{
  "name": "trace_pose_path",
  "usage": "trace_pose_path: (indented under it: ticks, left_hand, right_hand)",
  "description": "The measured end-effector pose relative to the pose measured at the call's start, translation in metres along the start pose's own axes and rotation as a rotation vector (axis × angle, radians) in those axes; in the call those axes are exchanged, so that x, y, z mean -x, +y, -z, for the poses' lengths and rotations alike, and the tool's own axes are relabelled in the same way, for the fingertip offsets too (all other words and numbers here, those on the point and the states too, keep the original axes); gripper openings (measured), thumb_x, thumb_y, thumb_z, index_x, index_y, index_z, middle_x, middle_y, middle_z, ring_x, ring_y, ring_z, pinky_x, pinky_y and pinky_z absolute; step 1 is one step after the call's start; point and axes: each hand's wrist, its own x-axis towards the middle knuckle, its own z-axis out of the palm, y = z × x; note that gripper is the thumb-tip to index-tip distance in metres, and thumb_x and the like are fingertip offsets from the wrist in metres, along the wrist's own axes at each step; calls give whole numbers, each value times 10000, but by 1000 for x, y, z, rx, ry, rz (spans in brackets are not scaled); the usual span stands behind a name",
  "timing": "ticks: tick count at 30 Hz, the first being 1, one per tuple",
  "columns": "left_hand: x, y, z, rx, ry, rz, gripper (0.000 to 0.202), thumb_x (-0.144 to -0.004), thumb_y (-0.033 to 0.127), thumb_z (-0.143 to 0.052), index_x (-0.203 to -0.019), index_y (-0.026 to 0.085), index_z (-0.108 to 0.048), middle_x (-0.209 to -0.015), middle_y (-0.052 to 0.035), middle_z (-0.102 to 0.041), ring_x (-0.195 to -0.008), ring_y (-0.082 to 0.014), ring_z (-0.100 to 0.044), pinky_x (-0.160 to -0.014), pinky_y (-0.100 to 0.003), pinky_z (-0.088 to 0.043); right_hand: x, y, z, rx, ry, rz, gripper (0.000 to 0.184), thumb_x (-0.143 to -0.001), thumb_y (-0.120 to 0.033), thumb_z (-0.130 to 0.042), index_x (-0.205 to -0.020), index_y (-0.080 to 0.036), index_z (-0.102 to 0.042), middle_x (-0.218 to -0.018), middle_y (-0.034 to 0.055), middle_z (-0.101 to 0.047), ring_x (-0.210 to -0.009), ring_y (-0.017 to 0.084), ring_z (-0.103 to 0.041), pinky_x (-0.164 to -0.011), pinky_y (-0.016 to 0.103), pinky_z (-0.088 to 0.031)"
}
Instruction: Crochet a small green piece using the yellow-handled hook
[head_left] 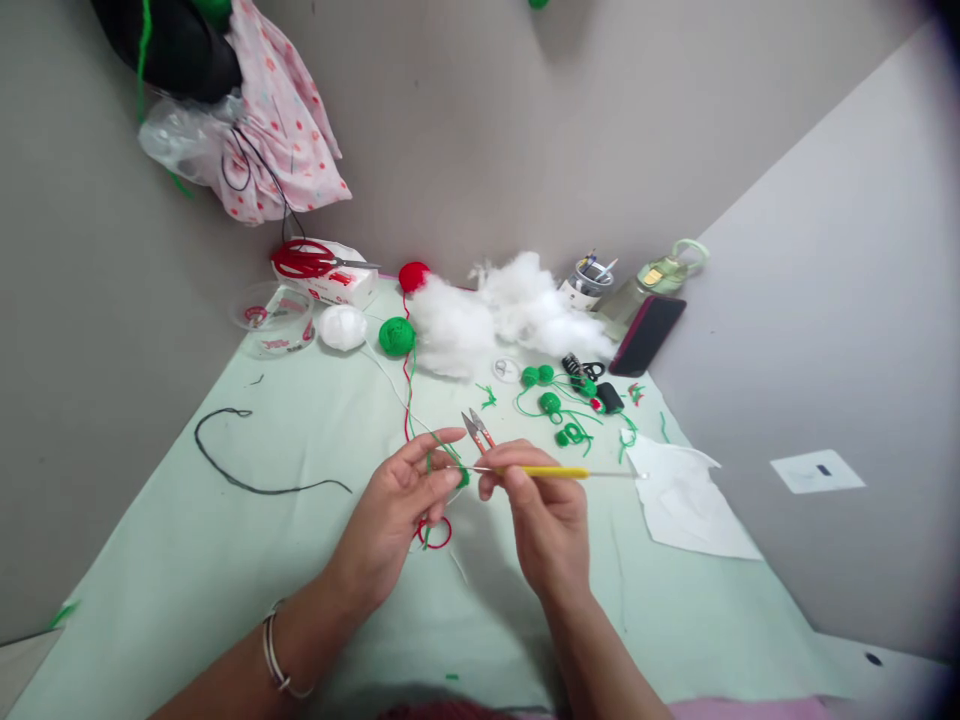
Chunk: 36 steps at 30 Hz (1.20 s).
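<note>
My left hand [397,510] pinches a small green crochet piece [463,478] between thumb and fingers. Its index finger is stretched out, with green yarn running over it from the green yarn ball [397,337]. In my right hand [547,520] is a crochet hook [544,472] with a yellow handle, held like a pen. Its thin metal tip points left and meets the green piece; whether it is inside a stitch I cannot tell. Thread snips [477,430] lie just beyond my hands, partly hidden. Below my left hand rests a loop of red yarn [436,533].
White stuffing [517,310] lies at the back, beside a red yarn ball [413,277] and a white yarn ball [343,327]. Several small green crocheted pieces [550,403] sit right of centre. A phone [648,336] leans on a bottle [645,285]. Red scissors [307,259] rest on a box [352,288].
</note>
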Motion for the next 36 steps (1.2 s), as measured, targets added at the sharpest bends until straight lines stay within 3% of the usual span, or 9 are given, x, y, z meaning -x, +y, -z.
trace_pose_path:
  ticks: [3, 6, 14, 21, 27, 36]
  left_hand:
    - [1, -6, -1, -65, -2, -64, 396, -823, 258, -908, -1199, 220, -790, -844, 30, -666, -674, -75, -586, -648, -203, -466]
    - [2, -8, -1, -71, 7, -78, 399, -823, 262, -912, -1200, 232, -787, -869, 28, -685, -732, -98, -653, -721, -228, -520]
    - [2, 1, -3, 49, -9, 64, 458, -742, 317, -980, -1143, 197, -793, -813, 22, -720, -581, -74, -641, -576, -196, -509]
    - [3, 1, -2, 64, -70, 35, 308, -840, 303, -908, -1122, 219, -818, -890, -1, -733, -831, -145, -748, -851, -260, -572]
    - [3, 5, -4, 5, -39, 21, 319, -832, 328, -901, -1114, 206, -818, -843, 12, -678, -744, -125, -677, -805, -277, -542]
    - [4, 3, -1, -143, -1, -94, 301, -848, 335, -874, -1117, 222, -798, -855, 18, -641, -767, -136, -636, -777, -286, -506]
  right_hand:
    - [1, -2, -3, 68, -21, 13, 164, -1027, -288, -680, -1004, -281, -842, -955, 46, -816, -861, 192, -736, -833, 366, -577]
    - [2, -2, -1, 58, -5, -18, 164, -1030, -312, -682, -1004, -296, -843, -953, 26, -822, -745, 160, -702, -814, 368, -561]
    - [0, 4, 1, -156, 32, -229, 174, -970, -422, -761, -982, -265, -837, -848, 17, -769, -726, 148, -680, -755, 324, -551]
    - [-7, -2, -4, -359, 59, -335, 213, -937, -442, -791, -911, -231, -806, -842, 23, -750, -665, 123, -653, -648, 269, -550]
    - [-5, -6, 3, -271, 20, -239, 249, -1006, -436, -704, -912, -213, -764, -847, 42, -780, -674, 147, -696, -663, 297, -587]
    - [6, -11, 2, 174, -12, 166, 258, -1088, -193, -522, -1102, -272, -767, -995, 34, -808, -789, 159, -750, -763, 324, -623]
